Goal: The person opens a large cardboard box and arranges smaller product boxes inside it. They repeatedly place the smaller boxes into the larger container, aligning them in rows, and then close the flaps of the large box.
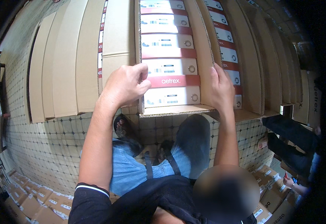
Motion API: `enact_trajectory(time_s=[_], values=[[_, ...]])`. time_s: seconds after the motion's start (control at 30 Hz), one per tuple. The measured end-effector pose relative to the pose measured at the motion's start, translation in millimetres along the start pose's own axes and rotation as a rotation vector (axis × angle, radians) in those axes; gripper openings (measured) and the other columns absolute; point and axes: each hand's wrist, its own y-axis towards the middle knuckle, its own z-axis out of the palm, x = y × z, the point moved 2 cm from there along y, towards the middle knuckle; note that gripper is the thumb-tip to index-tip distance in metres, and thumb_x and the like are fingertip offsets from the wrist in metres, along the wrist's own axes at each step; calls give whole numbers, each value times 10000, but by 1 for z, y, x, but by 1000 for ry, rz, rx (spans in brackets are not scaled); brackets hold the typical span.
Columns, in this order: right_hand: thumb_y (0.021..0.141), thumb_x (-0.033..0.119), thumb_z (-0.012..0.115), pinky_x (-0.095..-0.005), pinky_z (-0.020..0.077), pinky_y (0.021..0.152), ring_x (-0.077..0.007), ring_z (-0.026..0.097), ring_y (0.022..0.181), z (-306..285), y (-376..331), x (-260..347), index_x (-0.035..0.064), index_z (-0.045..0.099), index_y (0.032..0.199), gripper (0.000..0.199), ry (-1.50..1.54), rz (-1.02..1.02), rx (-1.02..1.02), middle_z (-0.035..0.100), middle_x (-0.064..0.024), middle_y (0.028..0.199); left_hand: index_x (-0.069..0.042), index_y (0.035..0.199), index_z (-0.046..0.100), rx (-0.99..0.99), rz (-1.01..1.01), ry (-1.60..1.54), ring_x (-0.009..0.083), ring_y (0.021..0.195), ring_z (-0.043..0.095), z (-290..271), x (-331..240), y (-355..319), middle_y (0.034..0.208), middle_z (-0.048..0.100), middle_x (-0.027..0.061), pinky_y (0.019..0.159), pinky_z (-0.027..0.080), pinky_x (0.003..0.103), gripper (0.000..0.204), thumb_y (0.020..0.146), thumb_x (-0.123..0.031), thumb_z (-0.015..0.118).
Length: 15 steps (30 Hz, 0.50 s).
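Observation:
An open cardboard carton (176, 111) stands before me. Inside it is a row of white shoe boxes (174, 95) with red bands, printed labels and round holes at one end. My left hand (123, 86) is closed on the carton's left wall near the front corner, its thumb and curled fingers at the edge. My right hand (222, 89) grips the upper edge of the right wall, its thumb on the inner side. The fingers on the outer side of that wall are partly hidden.
More open cartons (232, 76) with similar boxes stand close on the right, and cartons with raised flaps (64, 63) on the left. Stacked cartons (40, 201) lie behind me on the tiled floor (66, 142). Another person's legs (293, 138) are at right.

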Motion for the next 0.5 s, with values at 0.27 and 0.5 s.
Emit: enact_trajectory(time_s=[0.27, 0.5], values=[[1010, 445, 446, -476, 490, 883, -396, 622, 1040, -2, -1, 4, 148, 630, 1267, 433, 9, 39, 3, 633, -180, 1126, -159, 1437, 426, -280, 54, 72, 398, 850, 694, 13, -1, 13, 926, 691, 241, 769, 533, 478, 571, 898, -271, 577], [1008, 441, 454, -472, 488, 881, -399, 618, 1036, -5, -3, 8, 125, 630, 1262, 442, 66, 55, 2, 627, -181, 1131, -143, 1480, 370, -220, -21, 8, 434, 829, 680, 10, 5, 23, 877, 682, 265, 764, 522, 504, 607, 907, -250, 542]])
